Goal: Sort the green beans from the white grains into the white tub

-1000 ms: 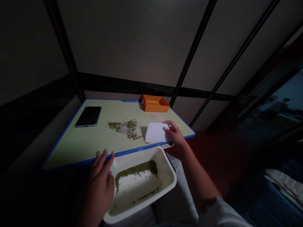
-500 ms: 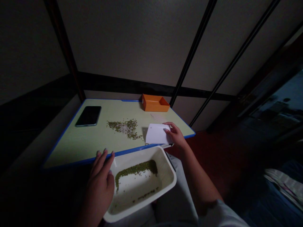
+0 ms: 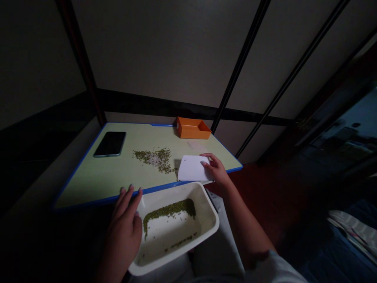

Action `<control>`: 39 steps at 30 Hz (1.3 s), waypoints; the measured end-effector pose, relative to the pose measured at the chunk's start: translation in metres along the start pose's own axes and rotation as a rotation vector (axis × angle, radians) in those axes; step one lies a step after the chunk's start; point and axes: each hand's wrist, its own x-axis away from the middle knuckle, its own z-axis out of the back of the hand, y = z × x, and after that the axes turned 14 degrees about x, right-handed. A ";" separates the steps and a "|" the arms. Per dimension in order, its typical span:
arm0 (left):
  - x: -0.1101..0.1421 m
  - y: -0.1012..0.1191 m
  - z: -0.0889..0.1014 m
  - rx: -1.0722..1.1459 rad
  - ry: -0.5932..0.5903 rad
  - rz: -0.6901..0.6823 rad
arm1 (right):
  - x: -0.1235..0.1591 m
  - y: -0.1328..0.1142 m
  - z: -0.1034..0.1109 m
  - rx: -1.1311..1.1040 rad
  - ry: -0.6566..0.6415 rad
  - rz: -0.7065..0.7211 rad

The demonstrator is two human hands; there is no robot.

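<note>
Grains point(image 3: 165, 156), green with a pale patch among them, lie loosely scattered mid-table, just left of the white card point(image 3: 193, 169). Over the last second the card has shifted a little toward the wearer and leftward, so its lower edge now reaches the table's near rim, above the tub. The scatter itself looks unchanged, so little seems to have been shifted by this stroke; most of it remains on the table point(image 3: 94, 182).

The right hand point(image 3: 216, 169) grips the card's right side, thumb on top. The tub point(image 3: 203, 204) sits against the table edge, more green grains banked along its far wall, with no clear change there. The left hand point(image 3: 126, 224) rests at the tub's left end, fingers outstretched; whether it grips the rim, I cannot tell.

Farther off, the orange box point(image 3: 193, 133) and the phone point(image 3: 110, 144) have stayed put.
</note>
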 end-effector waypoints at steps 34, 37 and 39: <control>-0.001 0.002 0.000 0.041 0.000 0.065 | 0.015 -0.001 0.005 0.048 0.131 -0.028; -0.001 0.003 0.000 0.051 0.004 0.068 | 0.015 -0.003 0.003 0.056 0.125 -0.020; -0.001 0.004 0.000 0.053 0.009 0.080 | 0.014 -0.003 0.001 0.057 0.118 -0.014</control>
